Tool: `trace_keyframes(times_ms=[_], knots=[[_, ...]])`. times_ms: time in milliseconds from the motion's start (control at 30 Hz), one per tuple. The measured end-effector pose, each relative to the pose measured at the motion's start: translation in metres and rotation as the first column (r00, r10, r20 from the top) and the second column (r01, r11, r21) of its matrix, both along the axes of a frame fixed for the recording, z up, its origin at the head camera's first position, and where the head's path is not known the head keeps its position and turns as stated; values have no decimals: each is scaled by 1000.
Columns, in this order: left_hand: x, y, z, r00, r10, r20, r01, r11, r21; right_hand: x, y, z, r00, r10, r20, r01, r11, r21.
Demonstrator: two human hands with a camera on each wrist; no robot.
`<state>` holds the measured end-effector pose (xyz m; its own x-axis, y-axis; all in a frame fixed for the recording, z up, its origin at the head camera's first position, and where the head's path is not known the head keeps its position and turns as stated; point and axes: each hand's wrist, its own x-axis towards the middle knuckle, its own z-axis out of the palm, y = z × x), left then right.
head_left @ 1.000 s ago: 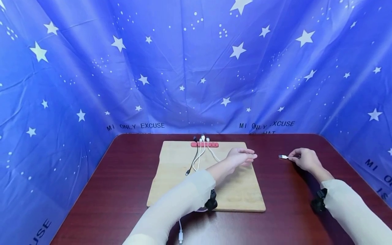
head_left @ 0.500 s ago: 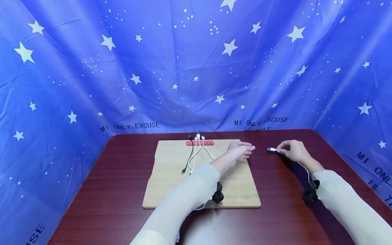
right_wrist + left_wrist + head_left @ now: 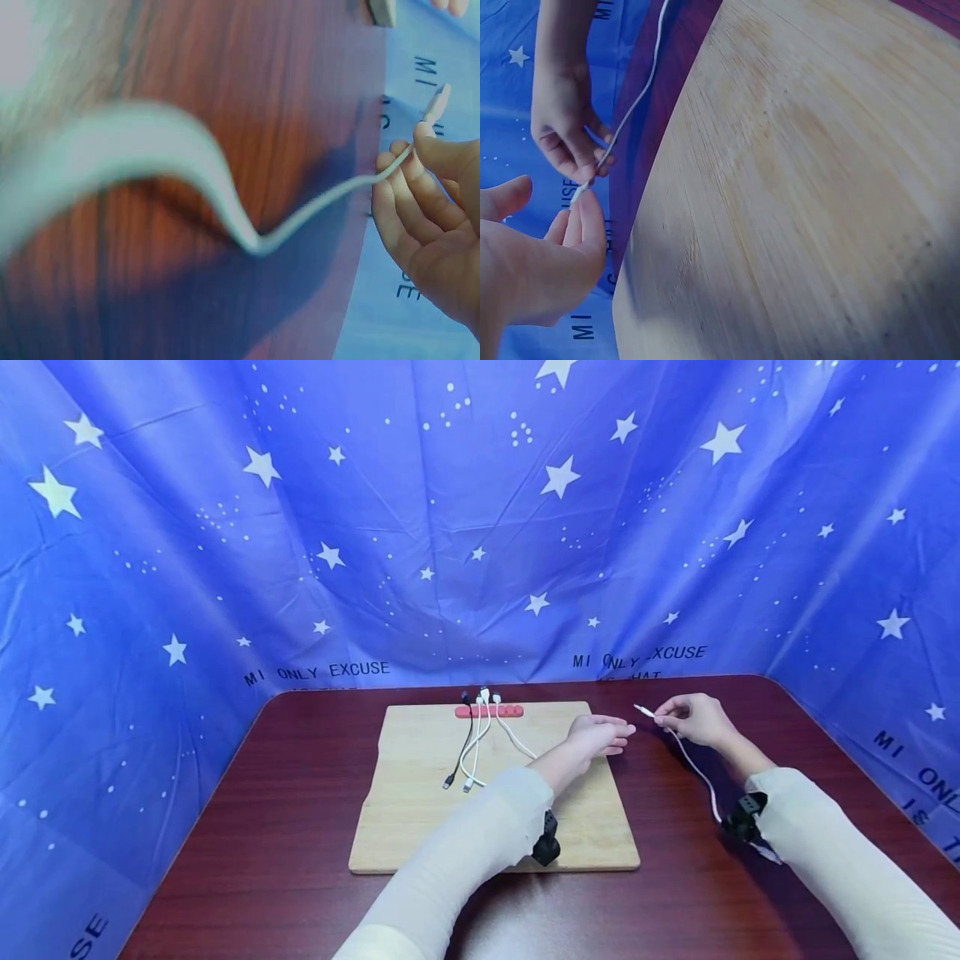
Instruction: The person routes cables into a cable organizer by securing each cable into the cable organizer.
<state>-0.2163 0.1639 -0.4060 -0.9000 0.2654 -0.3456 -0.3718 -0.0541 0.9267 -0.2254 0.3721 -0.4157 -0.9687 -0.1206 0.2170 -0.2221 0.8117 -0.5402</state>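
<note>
My right hand (image 3: 697, 720) pinches a white USB cable (image 3: 697, 768) just behind its plug (image 3: 643, 711), between thumb and fingertips, above the table right of the board. In the right wrist view the plug (image 3: 437, 103) points away from the thumb, and the cord trails back blurred towards the camera. Over the board's right edge, my left hand (image 3: 600, 737) has its fingers stretched towards the plug. The left wrist view shows its thumb apart from the fingers, and the plug (image 3: 579, 195) appears beside the fingertips. The head view leaves a small gap between them.
A wooden board (image 3: 420, 827) lies on the dark red table (image 3: 262, 793). At its far edge sits a red cable holder (image 3: 512, 711) with several cables in it. A black cable (image 3: 459, 760) and white cables (image 3: 517, 742) run from it over the board. A starry blue curtain (image 3: 450, 527) hangs behind.
My right hand has moved left and slightly away from me with the cable, and the plug has turned to point up-left. My left hand stays outstretched, its fingertips now closer to the plug.
</note>
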Motion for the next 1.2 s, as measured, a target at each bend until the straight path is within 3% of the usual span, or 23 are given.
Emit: trace_keyframes(times_ms=[233, 367, 533, 700, 833, 900, 967, 1067, 1200], knots=[[-1, -2, -2, 1000, 3, 13, -3, 1000, -9, -5, -13, 2, 994, 34, 108, -9, 975, -223], [1, -3, -3, 1000, -3, 16, 3, 1000, 1, -6, -21, 4, 987, 64, 147, -12, 944, -329], [3, -2, -3, 1000, 3, 10, -3, 1000, 20, -7, -32, 11, 969, 99, 225, 25, 870, -492], [4, -2, -5, 1000, 2, -17, -2, 1000, -5, -7, -41, 20, 956, 157, 247, 32, 782, -622], [5, -3, -7, 998, -1, -60, -3, 998, -68, -6, -49, 27, 942, 213, 260, 48, 680, -731], [5, -3, -9, 998, 6, -63, -9, 999, -43, -6, -52, 30, 935, 233, 268, 67, 625, -778], [5, -5, -9, 999, 11, -49, -11, 1000, 2, -5, -55, 33, 932, 242, 269, 80, 589, -804], [4, -8, -10, 1000, -7, -17, 8, 998, 62, -5, -59, 36, 933, 245, 262, 80, 570, -818], [8, -16, -11, 999, -52, 5, 52, 996, 73, -6, -63, 37, 938, 238, 251, 79, 559, -826]])
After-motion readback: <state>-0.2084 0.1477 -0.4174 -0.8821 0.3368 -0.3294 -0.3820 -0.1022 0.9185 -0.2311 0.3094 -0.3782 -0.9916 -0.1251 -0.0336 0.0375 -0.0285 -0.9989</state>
